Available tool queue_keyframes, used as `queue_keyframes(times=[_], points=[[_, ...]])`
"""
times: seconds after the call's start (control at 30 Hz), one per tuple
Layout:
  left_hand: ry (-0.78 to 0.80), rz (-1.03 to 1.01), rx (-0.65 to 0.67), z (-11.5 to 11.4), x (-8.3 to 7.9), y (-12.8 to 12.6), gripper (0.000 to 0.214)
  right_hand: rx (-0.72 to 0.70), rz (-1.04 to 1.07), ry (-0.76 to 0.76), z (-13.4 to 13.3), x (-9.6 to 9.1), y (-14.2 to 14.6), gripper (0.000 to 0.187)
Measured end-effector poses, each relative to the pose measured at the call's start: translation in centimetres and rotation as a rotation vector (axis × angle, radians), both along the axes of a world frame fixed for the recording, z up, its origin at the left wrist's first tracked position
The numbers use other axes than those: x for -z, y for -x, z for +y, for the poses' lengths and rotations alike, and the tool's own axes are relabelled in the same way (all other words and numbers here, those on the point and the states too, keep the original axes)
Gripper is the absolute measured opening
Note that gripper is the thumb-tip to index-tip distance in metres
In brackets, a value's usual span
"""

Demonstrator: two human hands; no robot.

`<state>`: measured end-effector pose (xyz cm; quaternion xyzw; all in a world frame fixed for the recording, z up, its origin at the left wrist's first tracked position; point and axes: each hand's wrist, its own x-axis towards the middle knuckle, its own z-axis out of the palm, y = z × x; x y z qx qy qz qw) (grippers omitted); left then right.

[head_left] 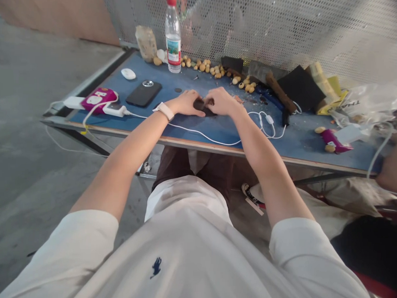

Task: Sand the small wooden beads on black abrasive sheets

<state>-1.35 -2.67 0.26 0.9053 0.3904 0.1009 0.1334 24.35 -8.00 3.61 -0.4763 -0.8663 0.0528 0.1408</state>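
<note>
Both my hands rest together on the blue tabletop (218, 132), fingers curled round a small dark flat piece (202, 107) lying between them. My left hand (186, 102), with a white watch on its wrist, presses the piece's left side. My right hand (221, 102) pinches the piece's right edge. What the piece is I cannot make out. A white cable (199, 132) runs across the table just in front of my wrists.
A black phone (143, 93), a white oval object (128, 73) and a magenta charger (98, 99) lie at the left. A water bottle (173, 35) stands at the back by several small tan nuts (208, 67). Dark blocks, a wooden-handled tool (280, 93) and plastic bags crowd the right. Another person's arm (393, 166) shows at the right edge.
</note>
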Motion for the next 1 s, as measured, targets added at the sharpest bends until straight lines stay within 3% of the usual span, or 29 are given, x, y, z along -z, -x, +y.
queue_keyframes(times=[0.23, 0.4, 0.53, 0.73, 1.0], points=[[0.058, 0.016, -0.033, -0.8, -0.7, -0.1, 0.123, 0.109, 0.161, -0.091, 1.1, 0.2, -1.4, 0.056], [0.047, 0.015, -0.009, -1.0, -1.0, -0.3, 0.122, 0.055, 0.105, -0.038, 2.5, 1.5, -1.6, 0.063], [0.035, 0.001, 0.017, -0.8, -0.9, -0.4, 0.117, 0.000, 0.116, 0.007, 2.4, 1.7, -0.7, 0.061], [0.023, 0.006, 0.014, -0.9, -0.9, -0.3, 0.108, 0.022, 0.130, 0.021, 1.5, 0.9, -0.4, 0.048], [0.032, 0.022, -0.011, -1.1, -1.0, -0.1, 0.109, 0.046, 0.124, 0.020, 1.3, 0.2, -0.7, 0.045]])
